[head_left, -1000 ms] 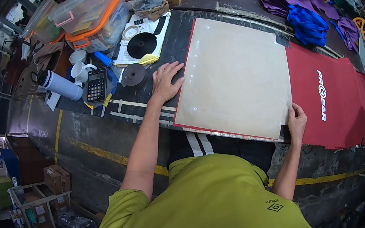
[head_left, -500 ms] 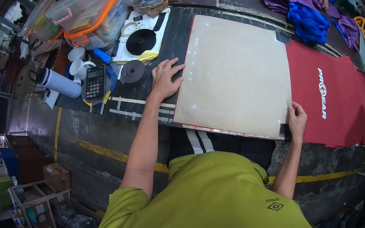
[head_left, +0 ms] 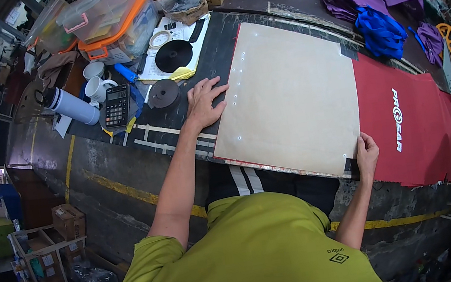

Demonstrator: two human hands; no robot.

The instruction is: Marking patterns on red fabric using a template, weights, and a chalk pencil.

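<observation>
My left hand (head_left: 203, 102) lies flat, fingers spread, on the beige board's (head_left: 289, 96) nine o'clock edge; my right hand (head_left: 366, 151) pinches its five o'clock corner. The board lies on red fabric (head_left: 410, 131) on the counter (head_left: 123, 156). Best to press evenly and keep edges square. How far the fabric reaches beneath is hidden; the right fingertips are hard to see.

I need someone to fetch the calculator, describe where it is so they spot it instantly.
Start at the big tan board on the dark table. Left of the left hand lies the calculator, beside a white mug. It alone is flat, black and covered in keys.
</observation>
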